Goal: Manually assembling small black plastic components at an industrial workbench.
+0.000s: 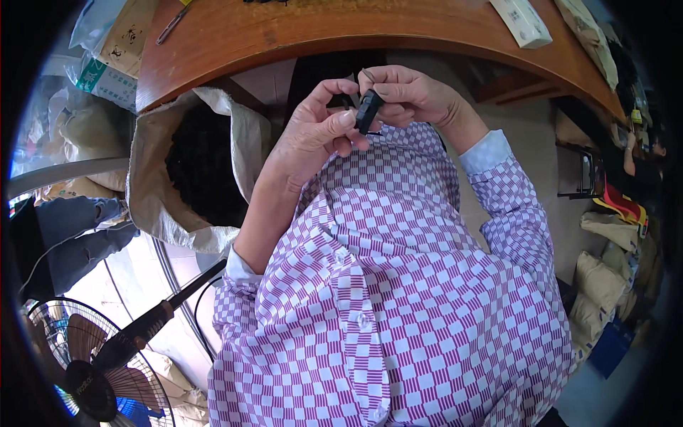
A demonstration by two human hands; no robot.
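The left hand and right hand pinch one small black piece — top middle of the frame, near the tabletop.

1 black part between 2 bare hands

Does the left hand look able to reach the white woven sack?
Probably yes: the sack gapes beside the left forearm, though the left hand is busy with a small black blocky piece.
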